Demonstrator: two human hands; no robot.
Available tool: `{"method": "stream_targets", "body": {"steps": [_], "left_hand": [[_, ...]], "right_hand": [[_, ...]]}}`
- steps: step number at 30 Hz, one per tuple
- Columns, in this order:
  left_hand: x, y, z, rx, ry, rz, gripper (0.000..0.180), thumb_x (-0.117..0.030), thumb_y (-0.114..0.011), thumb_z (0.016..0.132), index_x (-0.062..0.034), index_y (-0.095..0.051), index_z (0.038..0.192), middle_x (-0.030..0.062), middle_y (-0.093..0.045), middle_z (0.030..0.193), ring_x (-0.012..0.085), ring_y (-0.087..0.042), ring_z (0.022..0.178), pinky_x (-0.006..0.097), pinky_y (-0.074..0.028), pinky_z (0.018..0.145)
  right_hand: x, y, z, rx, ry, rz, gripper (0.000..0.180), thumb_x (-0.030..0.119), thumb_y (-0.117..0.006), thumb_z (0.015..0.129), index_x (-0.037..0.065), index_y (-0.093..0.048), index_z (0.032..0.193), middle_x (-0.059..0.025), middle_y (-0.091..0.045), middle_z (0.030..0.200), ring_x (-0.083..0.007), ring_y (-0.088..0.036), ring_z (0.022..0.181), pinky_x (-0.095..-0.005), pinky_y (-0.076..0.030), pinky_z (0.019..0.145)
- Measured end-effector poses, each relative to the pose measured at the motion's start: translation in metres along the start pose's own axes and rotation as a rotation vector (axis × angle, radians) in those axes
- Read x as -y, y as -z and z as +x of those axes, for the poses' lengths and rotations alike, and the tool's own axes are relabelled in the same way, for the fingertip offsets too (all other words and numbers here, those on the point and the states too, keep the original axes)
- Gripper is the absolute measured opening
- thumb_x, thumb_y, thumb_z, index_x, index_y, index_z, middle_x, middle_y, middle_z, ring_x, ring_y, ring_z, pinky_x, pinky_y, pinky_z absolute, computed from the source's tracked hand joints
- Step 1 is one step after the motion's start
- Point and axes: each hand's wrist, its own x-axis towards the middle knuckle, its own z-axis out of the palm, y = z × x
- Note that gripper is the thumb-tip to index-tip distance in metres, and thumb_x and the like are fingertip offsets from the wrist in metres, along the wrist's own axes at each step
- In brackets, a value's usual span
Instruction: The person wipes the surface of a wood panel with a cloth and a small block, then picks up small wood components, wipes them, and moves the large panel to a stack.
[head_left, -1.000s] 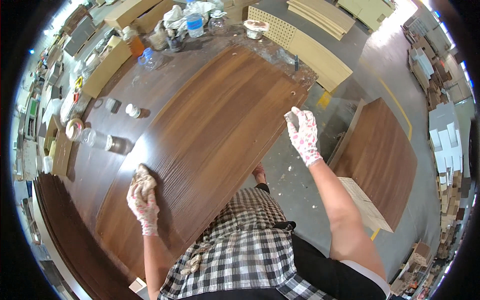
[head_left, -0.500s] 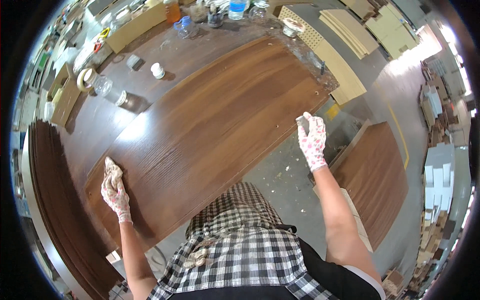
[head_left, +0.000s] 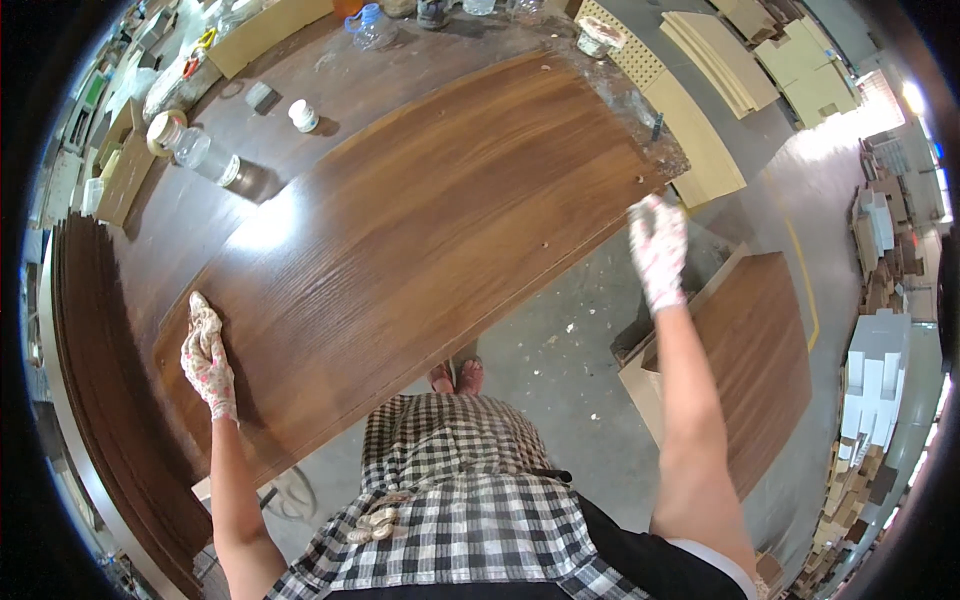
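Note:
A long brown wood-grain panel lies slantwise across the dark work table. At its left end my left hand, in a pink-dotted glove with brown-stained fingers, rests on the surface with the fingers stretched out. My right hand, gloved the same way, is at the panel's near edge close to the right corner. Its fingers are bent and slightly blurred, and what they pinch is hidden. Small pale spots show along the panel's right part.
Brown panels stand stacked at the left; another brown panel lies low at the right. On the table are a clear bottle, a white-capped jar, a grey block and a stained tub.
My right hand has moved right and slightly up along the near edge toward the corner. The left hand remains on the panel's left end. The view has shifted, and feet now show below the panel.

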Motion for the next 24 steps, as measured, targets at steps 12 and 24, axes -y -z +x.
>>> {"method": "stream_targets", "body": {"steps": [12,24], "left_hand": [[0.025,0.004,-0.001,-0.02,-0.029,0.17,0.027,-0.021,-0.065,0.084,-0.0058,-0.065,0.107,0.0129,-0.062,0.112,0.0303,-0.056,0.107,0.038,-0.041,0.096],[0.018,-0.004,-0.001,0.049,-0.088,0.072,0.033,-0.033,-0.065,0.083,-0.0118,-0.067,0.108,0.0114,-0.062,0.117,0.0314,-0.054,0.113,0.042,-0.04,0.099]], "right_hand": [[0.215,0.053,-0.081,0.481,0.42,0.492,0.018,0.013,-0.056,0.08,0.015,-0.062,0.097,-0.0048,-0.058,0.086,-0.0224,-0.055,0.081,-0.0386,-0.043,0.072],[0.279,0.049,-0.13,0.166,0.273,0.325,0.017,0.008,-0.059,0.077,0.012,-0.061,0.093,-0.0046,-0.059,0.089,-0.0255,-0.054,0.084,-0.041,-0.043,0.079]]}}
